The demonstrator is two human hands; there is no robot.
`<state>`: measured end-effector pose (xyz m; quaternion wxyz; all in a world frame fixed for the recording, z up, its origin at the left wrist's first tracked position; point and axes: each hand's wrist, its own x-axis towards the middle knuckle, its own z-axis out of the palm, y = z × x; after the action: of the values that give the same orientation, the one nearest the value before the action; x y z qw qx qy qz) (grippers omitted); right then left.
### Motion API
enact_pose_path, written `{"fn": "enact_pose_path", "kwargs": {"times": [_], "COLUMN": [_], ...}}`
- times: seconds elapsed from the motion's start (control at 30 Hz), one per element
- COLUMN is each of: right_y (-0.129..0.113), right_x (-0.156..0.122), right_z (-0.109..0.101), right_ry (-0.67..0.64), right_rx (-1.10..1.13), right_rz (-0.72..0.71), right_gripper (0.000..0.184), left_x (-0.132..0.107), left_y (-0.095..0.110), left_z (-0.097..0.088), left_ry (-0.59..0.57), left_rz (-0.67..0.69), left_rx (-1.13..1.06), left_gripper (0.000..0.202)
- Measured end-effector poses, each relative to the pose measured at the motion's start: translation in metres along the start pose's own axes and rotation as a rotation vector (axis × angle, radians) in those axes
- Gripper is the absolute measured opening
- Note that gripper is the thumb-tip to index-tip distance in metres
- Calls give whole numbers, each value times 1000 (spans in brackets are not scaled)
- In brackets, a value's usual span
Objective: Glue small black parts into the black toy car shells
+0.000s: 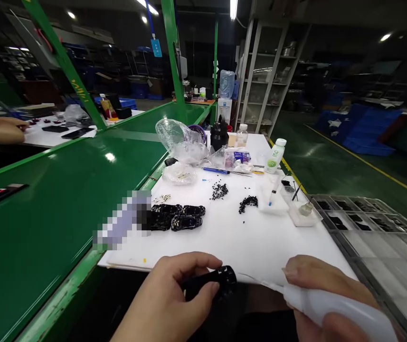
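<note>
My left hand (pixel 175 297) is closed around a small black model car (pixel 227 279), gripping it between thumb and fingers at the table's near edge. In my right hand (pixel 322 278) is a white squeeze bottle (pixel 349 308) with a long thin nozzle. The nozzle's tip points left and ends close to the car; whether it touches cannot be made out. Several dark model cars (pixel 187 222) stand in rows on the white tabletop (pixel 224 244) beyond my left hand. Two heaps of tiny black parts, a looser pile (pixel 219 191) and a curved pile (pixel 249 204), lie farther back.
A green conveyor belt (pixel 110 178) runs along the left, with a co-worker's arm (pixel 0 130) beyond it. A compartment tray (pixel 374 256) stands at right. Tweezers (pixel 215 170), plastic bags (pixel 180 175), a white-green bottle (pixel 275 156) and a black flask (pixel 219 135) occupy the table's back.
</note>
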<state>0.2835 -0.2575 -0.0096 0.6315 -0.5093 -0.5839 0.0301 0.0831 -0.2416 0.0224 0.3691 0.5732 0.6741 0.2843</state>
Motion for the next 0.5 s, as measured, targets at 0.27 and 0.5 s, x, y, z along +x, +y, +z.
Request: {"fn": "enact_pose_path", "kwargs": {"times": [0.27, 0.5], "right_y": [-8, -3], "right_x": [1, 3], "right_z": [13, 19], "right_ry": [112, 116], "right_rx": [139, 125], "right_rz": [17, -30], "right_gripper": [36, 37], "left_x": [-1, 0], "left_y": [-3, 1], "left_z": [0, 1], "left_ry": [-3, 3], "left_rz": [7, 19], "left_rx": [34, 63], "left_gripper": [30, 28]}}
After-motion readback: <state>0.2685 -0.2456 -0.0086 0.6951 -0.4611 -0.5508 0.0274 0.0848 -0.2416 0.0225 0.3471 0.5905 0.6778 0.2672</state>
